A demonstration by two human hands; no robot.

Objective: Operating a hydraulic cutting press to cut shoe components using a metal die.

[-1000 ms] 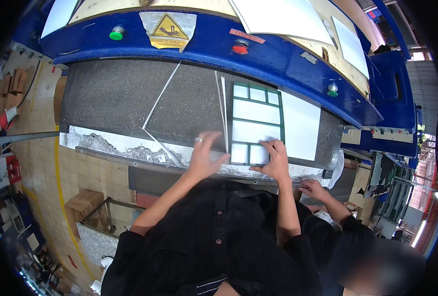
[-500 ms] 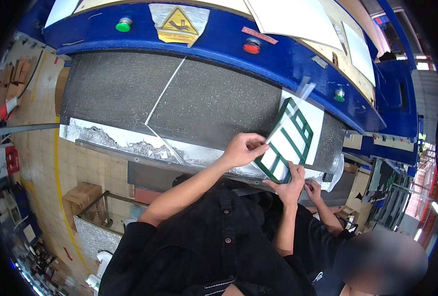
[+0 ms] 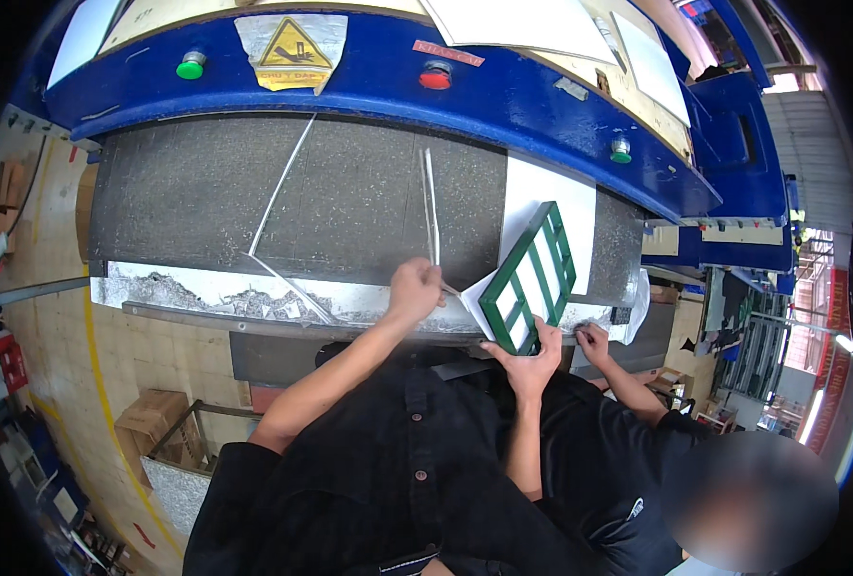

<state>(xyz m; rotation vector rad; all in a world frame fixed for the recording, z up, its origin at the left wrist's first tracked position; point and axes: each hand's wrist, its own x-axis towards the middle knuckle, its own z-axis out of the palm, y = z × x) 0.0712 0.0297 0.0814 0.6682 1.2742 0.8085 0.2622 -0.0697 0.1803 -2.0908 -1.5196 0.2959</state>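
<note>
My left hand (image 3: 416, 292) is closed on a thin white strip (image 3: 432, 211), which stands up from the fingers over the dark work surface. Its fingertips are pinched together. In my right hand (image 3: 530, 361) is a green slotted frame (image 3: 515, 324), gripped at its near end and tilted. The frame has long openings split by narrow green bars. White shows through its slots, and a white edge juts out at its left side. Behind the frame a white sheet (image 3: 539, 187) lies on the dark surface.
A bent white strip (image 3: 280, 204) lies across the dark worktop (image 3: 177, 192). Beyond it runs a blue machine beam (image 3: 369, 91) with a red button (image 3: 435, 75), green buttons and a yellow warning sign (image 3: 292, 53). A co-worker's hand (image 3: 593, 343) is close by on the right.
My left hand has left the green frame and moved left, drawing a white strip away. The frame stays in my right hand, and the view has shifted a little.
</note>
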